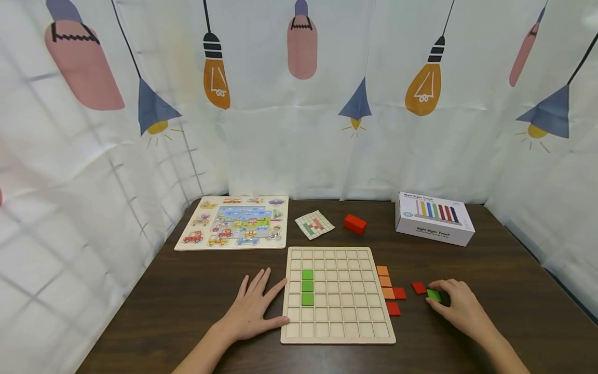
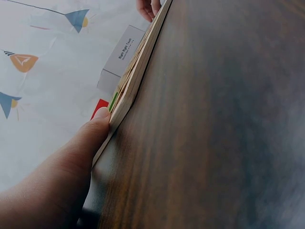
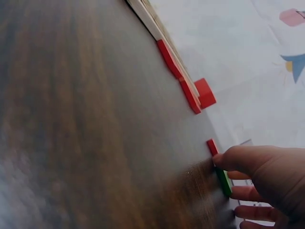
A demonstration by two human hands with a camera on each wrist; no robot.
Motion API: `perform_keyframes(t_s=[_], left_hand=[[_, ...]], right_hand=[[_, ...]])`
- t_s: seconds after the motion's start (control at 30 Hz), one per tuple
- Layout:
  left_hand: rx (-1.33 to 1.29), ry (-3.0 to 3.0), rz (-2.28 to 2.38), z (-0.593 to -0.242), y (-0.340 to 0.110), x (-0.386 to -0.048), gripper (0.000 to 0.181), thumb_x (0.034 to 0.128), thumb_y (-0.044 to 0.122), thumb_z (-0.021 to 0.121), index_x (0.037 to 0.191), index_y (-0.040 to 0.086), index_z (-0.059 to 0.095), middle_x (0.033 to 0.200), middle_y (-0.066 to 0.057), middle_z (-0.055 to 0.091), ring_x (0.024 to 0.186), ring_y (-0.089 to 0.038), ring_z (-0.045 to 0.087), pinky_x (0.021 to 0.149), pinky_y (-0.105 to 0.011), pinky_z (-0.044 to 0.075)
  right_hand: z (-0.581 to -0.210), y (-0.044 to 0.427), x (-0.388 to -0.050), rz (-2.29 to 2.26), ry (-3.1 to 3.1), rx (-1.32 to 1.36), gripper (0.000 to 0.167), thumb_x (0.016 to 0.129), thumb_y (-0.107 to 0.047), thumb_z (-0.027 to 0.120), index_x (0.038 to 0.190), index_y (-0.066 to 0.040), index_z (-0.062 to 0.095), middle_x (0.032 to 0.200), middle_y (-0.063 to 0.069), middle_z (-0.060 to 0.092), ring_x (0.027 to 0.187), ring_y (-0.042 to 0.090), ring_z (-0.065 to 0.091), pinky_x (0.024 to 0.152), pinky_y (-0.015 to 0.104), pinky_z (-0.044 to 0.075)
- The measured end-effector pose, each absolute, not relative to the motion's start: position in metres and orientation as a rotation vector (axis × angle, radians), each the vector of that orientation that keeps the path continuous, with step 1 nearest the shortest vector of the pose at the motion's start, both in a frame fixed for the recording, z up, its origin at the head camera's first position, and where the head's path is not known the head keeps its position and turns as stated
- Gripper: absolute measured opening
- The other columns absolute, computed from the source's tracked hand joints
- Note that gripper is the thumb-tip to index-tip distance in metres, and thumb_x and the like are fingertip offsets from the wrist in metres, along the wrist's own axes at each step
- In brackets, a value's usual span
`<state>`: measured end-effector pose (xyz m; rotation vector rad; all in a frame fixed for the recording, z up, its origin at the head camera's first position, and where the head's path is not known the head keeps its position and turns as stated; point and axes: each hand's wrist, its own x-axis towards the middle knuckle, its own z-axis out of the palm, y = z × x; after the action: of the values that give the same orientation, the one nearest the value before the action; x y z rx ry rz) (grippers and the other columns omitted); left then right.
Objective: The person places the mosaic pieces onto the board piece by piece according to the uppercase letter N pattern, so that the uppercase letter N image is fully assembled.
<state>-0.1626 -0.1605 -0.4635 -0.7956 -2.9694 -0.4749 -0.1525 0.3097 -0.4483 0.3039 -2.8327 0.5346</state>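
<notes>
A wooden grid board (image 1: 343,314) lies flat on the table, with three green tiles (image 1: 307,286) in one column on its left side. My left hand (image 1: 252,311) rests beside it with spread fingers, its thumb touching the board's left edge. Over on the right, my right hand (image 1: 462,309) pinches a loose green tile (image 1: 433,295) between thumb and fingers, low at the table. In the right wrist view, the thumb meets one end of that green tile (image 3: 223,181). Just left of it lies a red tile (image 1: 418,288).
Orange tiles (image 1: 385,281) and red tiles (image 1: 393,309) lie along the board's right edge. Farther back are a vehicle picture puzzle (image 1: 187,241), a small pattern card (image 1: 314,224), a red block (image 1: 355,224) and a white box (image 1: 432,235). A printed curtain (image 1: 299,145) hangs behind.
</notes>
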Motion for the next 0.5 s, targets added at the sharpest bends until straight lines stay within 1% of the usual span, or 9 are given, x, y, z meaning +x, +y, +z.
perform_keyframes(t_s=[0.17,0.5], left_hand=[[-0.800,-2.972,-0.478,-0.4648,-0.1603,-0.1621,0.083,0.0780,0.075,0.041,0.146,0.031,0.024,0.150,-0.017,0.014,0.138,-0.032,0.008,0.102,-0.060,0.004],[-0.802,-2.967,-0.494,-0.4635,-0.1601,-0.1619,0.082,0.0783,0.074,0.042,0.146,0.030,0.025,0.150,-0.017,0.014,0.138,-0.032,0.007,0.102,-0.060,0.004]], right_hand=[[-0.4489,0.3103,-0.1503,0.530,-2.842,0.296,0.022,0.073,-0.019,0.077,0.091,-0.009,0.068,0.090,0.007,0.061,0.085,0.030,0.053,0.071,0.049,0.042],[-0.4487,0.3104,-0.1500,0.508,-2.831,0.287,0.020,0.073,-0.017,0.076,0.090,-0.008,0.069,0.091,0.009,0.061,0.085,0.032,0.053,0.071,0.049,0.042]])
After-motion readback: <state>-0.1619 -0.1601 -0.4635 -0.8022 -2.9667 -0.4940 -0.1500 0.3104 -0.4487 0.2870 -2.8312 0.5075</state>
